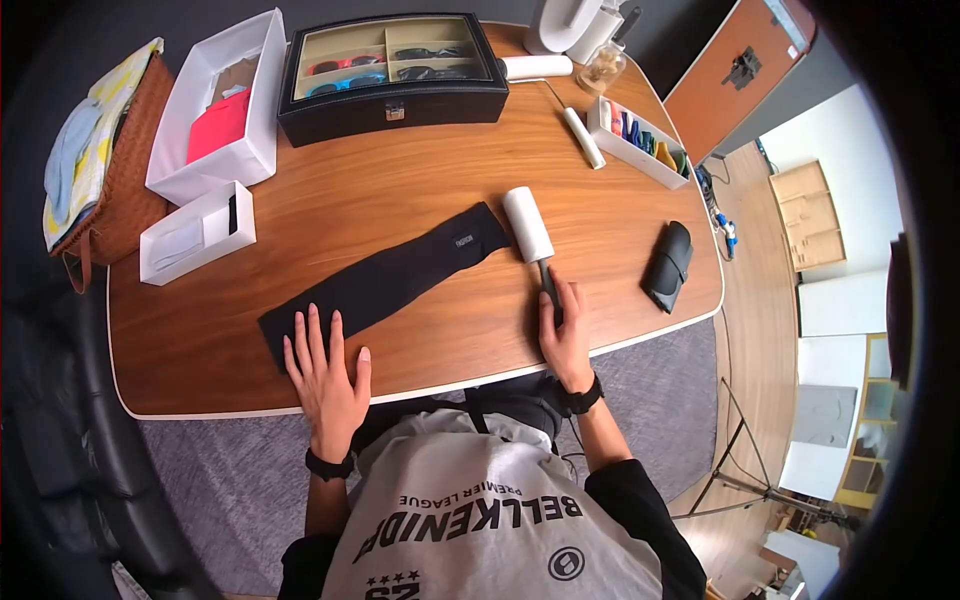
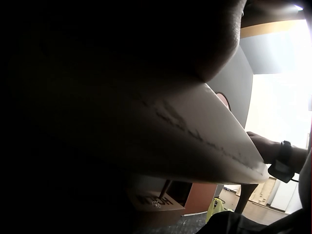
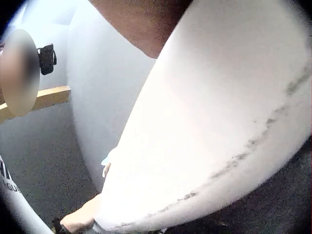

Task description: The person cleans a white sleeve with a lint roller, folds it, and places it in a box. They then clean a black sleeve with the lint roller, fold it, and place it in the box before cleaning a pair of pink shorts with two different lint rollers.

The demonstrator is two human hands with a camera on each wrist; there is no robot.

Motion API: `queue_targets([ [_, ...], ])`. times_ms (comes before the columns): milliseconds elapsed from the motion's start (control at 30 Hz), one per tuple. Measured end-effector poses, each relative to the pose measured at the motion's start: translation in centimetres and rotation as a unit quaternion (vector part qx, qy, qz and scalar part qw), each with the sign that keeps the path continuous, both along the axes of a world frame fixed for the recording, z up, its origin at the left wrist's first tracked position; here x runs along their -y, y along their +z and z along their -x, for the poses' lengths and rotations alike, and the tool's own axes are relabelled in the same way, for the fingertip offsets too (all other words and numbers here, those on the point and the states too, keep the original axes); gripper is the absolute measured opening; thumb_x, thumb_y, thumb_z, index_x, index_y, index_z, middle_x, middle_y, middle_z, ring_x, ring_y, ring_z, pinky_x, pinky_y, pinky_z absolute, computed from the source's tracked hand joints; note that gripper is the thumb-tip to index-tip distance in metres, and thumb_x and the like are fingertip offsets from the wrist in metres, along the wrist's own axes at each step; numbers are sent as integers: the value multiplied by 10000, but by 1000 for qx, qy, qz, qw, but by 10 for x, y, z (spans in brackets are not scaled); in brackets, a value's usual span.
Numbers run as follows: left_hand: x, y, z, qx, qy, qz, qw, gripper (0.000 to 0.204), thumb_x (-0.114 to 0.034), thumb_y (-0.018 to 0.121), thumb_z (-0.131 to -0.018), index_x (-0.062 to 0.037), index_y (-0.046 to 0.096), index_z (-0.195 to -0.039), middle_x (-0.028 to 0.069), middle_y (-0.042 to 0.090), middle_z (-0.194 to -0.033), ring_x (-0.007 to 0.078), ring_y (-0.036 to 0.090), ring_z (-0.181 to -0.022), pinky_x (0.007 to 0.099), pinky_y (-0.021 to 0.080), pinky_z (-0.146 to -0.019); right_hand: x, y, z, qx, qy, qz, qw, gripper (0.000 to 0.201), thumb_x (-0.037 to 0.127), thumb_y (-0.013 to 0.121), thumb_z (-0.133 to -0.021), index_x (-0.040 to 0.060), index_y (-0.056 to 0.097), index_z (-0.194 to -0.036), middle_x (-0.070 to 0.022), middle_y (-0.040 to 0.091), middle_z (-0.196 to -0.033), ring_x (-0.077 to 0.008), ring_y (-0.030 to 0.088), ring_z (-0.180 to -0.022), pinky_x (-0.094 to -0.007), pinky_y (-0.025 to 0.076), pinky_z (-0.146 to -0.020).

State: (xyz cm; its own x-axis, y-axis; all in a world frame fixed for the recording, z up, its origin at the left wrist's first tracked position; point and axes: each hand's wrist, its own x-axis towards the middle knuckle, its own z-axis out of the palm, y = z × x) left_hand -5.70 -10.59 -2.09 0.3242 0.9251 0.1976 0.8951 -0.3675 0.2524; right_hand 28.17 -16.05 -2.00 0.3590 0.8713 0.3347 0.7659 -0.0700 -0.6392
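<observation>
A long black fabric piece [image 1: 390,275] lies diagonally on the wooden table, with small light lettering near its upper right end. The left hand [image 1: 328,380] rests with spread, straight fingers on its lower left end. The right hand [image 1: 566,335] grips the dark handle of a white lint roller [image 1: 528,225], whose head lies beside the fabric's right end. In the left wrist view, the right hand [image 2: 262,146] shows at the table edge; both wrist views mostly show the table's pale underside.
Along the back stand a black glasses case [image 1: 395,115], a white box with red cloth [image 1: 165,165], and a small white tray [image 1: 245,232]. A woven basket [image 1: 135,170] is at the left. On the right are a black pouch [image 1: 668,265], a box of colourful rolls [image 1: 640,158] and a white stick [image 1: 584,138].
</observation>
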Motion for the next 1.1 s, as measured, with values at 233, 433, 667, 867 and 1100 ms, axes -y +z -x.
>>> queue_targets([
  [233, 0, 2, 0, -3, -3, -2, 1000, 599, -335, 573, -1034, -46, 485, -1551, 215, 336, -1685, 410, 274, -1574, 604, 196, -1265, 7, 1, 12, 15, 45, -15, 999, 413, 2, 627, -967, -46, 611, -1376, -199, 603, -1003, -360, 560, -927, -434, 478, -862],
  [433, 0, -2, 0, 0, -1, -5, 1000, 599, -333, 574, -1033, -43, 486, -1549, 219, 336, -1684, 412, 275, -1574, 605, 200, -1261, 5, -6, 12, 30, 29, -26, 999, 424, -17, 628, -953, -36, 614, -1376, -195, 591, -987, -358, 551, -929, -439, 473, -852],
  [667, 0, 1, -1, 0, -4, -1, 1000, 598, -334, 573, -1035, -35, 489, -1546, 220, 342, -1680, 412, 275, -1574, 606, 199, -1260, 5, 0, 13, 21, 2, -15, 1000, 414, -22, 626, -951, -36, 619, -1365, -196, 601, -994, -359, 560, -932, -433, 480, -851],
  [867, -1, -1, 0, -7, -3, -5, 1000, 600, -339, 569, -1036, -32, 489, -1545, 220, 344, -1680, 409, 275, -1574, 604, 196, -1261, 8, 3, 12, 6, 85, 4, 996, 393, -7, 627, -965, -30, 634, -1358, -201, 620, -1014, -357, 598, -946, -413, 496, -868],
  [1100, 0, 2, 0, -5, -2, 4, 1000, 603, -336, 568, -1036, -32, 482, -1550, 219, 335, -1685, 406, 264, -1579, 603, 189, -1264, 0, 3, 16, -2, 38, 19, 999, 398, -5, 619, -969, -42, 629, -1365, -209, 620, -1017, -355, 598, -942, -407, 498, -868],
])
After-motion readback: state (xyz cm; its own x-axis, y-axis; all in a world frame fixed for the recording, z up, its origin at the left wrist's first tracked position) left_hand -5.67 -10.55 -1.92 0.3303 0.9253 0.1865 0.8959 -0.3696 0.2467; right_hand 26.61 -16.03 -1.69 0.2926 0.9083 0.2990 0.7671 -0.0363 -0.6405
